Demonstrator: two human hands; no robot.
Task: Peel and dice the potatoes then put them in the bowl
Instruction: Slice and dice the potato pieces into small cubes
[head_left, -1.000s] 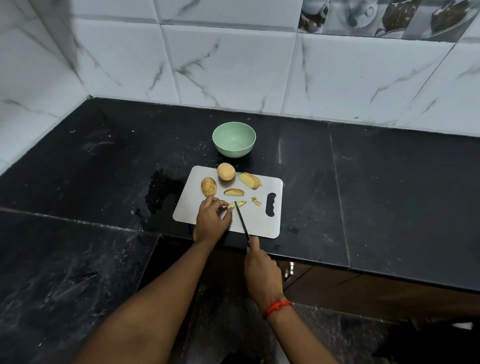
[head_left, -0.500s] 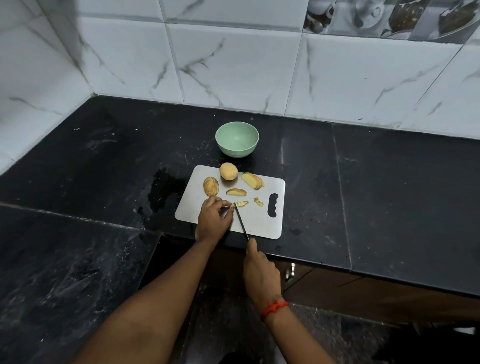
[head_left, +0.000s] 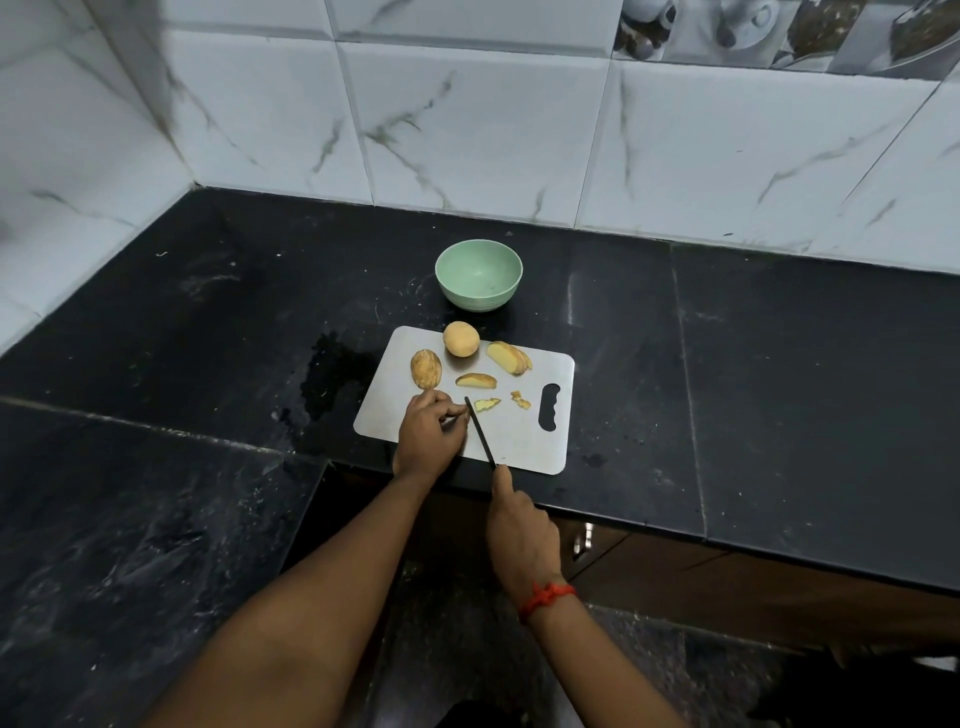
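Observation:
A steel cutting board (head_left: 519, 441) lies on the black counter. On it sit a round peeled potato (head_left: 461, 339), a brown-skinned potato (head_left: 426, 369), a stack of slices (head_left: 509, 357), one wedge (head_left: 476, 381) and small cut bits (head_left: 488, 404). My left hand (head_left: 428, 434) rests on the board with fingers curled, pinching something small that I cannot make out. My right hand (head_left: 522, 535) grips the handle of a black knife (head_left: 479, 429), its tip beside the left fingertips. The green bowl (head_left: 478, 274) stands behind the board and looks to hold nothing.
White marble-look tiles rise behind and to the left of the counter (head_left: 779, 374). A wet dark patch (head_left: 332, 374) lies left of the board. The counter's front edge runs under my wrists, with a wooden cabinet front (head_left: 675, 571) below it.
The hands and knife stay in much the same place on the board. The knife tip sits slightly nearer my left fingertips.

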